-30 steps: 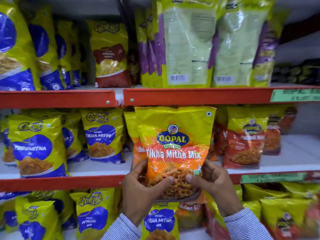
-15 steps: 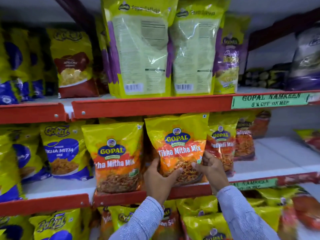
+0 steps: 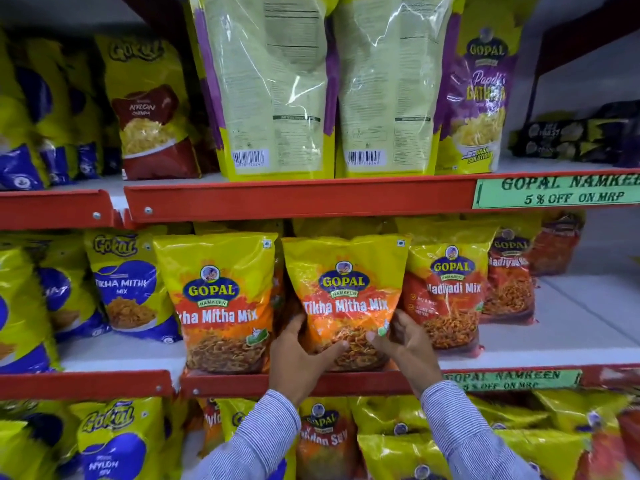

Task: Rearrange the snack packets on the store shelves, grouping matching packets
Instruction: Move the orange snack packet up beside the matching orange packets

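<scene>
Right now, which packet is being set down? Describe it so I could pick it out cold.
Find the middle shelf with its red front rail. At its centre stands an orange Gopal Tikha Mitha Mix packet, gripped low by the left hand and right hand. Its twin on the left is untouched; the Nadiyadi Mix packet on the right is redder.

Both hands grip one Gopal Tikha Mitha Mix packet standing upright on the middle shelf. The left hand clasps its lower edge at 7 o'clock, the right hand at 5 o'clock, thumbs pressed on the front. Touching it at 9 o'clock stands a matching Tikha Mitha Mix packet; at 3 o'clock, a Nadiyadi Mix packet. Farther toward 9 o'clock is a blue Gokul packet. On the upper shelf at 12 o'clock, two large packets show their backs.
</scene>
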`<state>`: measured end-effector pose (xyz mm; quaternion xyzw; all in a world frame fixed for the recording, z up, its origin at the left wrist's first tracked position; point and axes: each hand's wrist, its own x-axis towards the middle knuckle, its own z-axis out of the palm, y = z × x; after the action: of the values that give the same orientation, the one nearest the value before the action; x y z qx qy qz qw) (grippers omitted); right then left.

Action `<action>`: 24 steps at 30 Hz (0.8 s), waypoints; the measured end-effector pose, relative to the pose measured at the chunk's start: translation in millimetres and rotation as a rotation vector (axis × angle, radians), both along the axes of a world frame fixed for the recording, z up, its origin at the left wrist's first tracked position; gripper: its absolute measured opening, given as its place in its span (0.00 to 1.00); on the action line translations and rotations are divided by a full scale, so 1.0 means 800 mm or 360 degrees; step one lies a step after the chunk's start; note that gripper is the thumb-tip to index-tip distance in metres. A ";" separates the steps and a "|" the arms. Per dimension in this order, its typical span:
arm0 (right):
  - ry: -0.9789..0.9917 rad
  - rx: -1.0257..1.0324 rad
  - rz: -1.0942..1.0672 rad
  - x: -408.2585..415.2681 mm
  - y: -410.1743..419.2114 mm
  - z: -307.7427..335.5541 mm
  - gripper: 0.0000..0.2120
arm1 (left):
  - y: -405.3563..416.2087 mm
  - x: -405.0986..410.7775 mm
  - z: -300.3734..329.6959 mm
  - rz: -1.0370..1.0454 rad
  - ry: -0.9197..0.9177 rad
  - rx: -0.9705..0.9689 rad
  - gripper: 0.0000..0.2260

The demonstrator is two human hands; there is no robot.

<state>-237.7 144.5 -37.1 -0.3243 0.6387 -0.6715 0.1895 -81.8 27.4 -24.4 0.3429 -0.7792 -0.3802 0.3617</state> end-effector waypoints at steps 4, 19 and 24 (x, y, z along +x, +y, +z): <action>0.0100 -0.0048 -0.0068 0.005 0.000 0.002 0.25 | 0.006 0.010 0.004 -0.0034 0.0087 -0.0137 0.42; 0.1962 0.0367 -0.1059 -0.015 -0.026 0.161 0.09 | -0.021 -0.025 0.161 0.0324 -0.0426 -0.1357 0.17; 0.1978 0.0442 -0.1068 -0.026 -0.028 0.176 0.10 | -0.023 -0.033 0.174 0.0391 -0.0538 -0.1343 0.14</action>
<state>-258.7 122.1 103.5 -0.4057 0.7733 -0.2975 -0.3860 -108.0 9.1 114.8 0.3127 -0.8672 0.0766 0.3800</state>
